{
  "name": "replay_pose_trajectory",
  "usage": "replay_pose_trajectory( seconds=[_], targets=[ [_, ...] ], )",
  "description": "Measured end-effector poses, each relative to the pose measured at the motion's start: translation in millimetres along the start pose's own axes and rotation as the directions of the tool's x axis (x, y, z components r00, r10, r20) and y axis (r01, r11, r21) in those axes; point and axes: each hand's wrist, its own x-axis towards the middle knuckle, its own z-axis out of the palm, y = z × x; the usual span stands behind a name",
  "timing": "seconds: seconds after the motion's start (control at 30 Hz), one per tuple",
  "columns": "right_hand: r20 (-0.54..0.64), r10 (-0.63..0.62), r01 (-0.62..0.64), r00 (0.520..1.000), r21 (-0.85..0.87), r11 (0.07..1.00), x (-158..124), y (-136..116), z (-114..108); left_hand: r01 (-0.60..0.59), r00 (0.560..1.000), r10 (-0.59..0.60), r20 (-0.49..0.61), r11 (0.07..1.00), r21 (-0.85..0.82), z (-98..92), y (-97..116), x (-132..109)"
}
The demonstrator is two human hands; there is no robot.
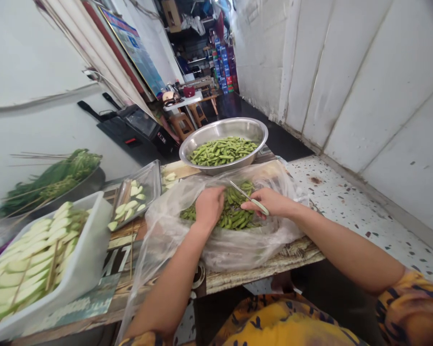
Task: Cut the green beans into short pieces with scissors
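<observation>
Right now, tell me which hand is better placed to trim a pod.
Probably the right hand: it holds the scissors over the green pods in the plastic bag. The left hand is down at the pods, with no tool visible in it.

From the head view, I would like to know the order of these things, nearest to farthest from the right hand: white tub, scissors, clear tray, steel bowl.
1. Scissors: held in the right hand.
2. Steel bowl: ahead, slightly left.
3. Clear tray: farther left.
4. White tub: farthest, at the left edge.
</observation>
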Motion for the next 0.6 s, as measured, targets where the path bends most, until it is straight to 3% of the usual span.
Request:
replay_pose_trajectory(
  seconds=[0.07, 0.13, 0.23, 0.33, 0.4, 0.5, 0.53, 0.6],
  targets=[
    [-0.003, -0.004, 0.004, 1.000, 0.007, 1.000, -0.5, -1.4, 0.1, -0.142, 0.985, 0.141, 0.097, 0.990, -0.004, 3.1, 3.4, 0.3],
    [-0.007, -0.012, 0.012, 1.000, 0.008, 1.000, -0.8, -2.4, 0.2, -0.198, 0.964, 0.201, 0.177, 0.980, -0.034, 6.4, 5.9, 1.8],
    [-0.009, -0.008, 0.008, 1.000, -0.010, 1.000, -1.0, -2.6, 0.1, -0.107, 0.979, 0.130, 0.160, 0.984, -0.142, 7.4, 6.3, 3.5],
    [0.004, -0.005, 0.005, 1.000, -0.030, 1.000, -1.9, -1.9, 0.0, 0.070, 0.993, -0.025, 0.112, 0.908, -0.413, 4.2, 3.8, 2.5],
    [0.021, -0.005, 0.006, 1.000, -0.037, 0.999, -3.0, -1.5, -0.1, 0.213, 0.977, -0.141, 0.161, 0.729, -0.651, 2.0, 1.6, 0.7],
    [0.053, 0.009, -0.007, 0.999, -0.036, 0.999, -4.5, -0.9, -0.3, 0.407, 0.911, -0.225, 0.346, 0.348, -0.844, -0.5, -0.7, -1.6],
    [0.070, 0.012, -0.009, 0.997, -0.038, 0.999, -4.8, -0.5, -0.3, 0.445, 0.890, -0.234, 0.392, 0.259, -0.857, -1.6, -0.9, -2.0],
    [0.110, 0.005, 0.001, 0.994, -0.054, 0.999, -5.0, 0.4, -0.1, 0.481, 0.866, -0.247, 0.435, 0.175, -0.859, -4.4, -0.2, -2.5]
  ],
)
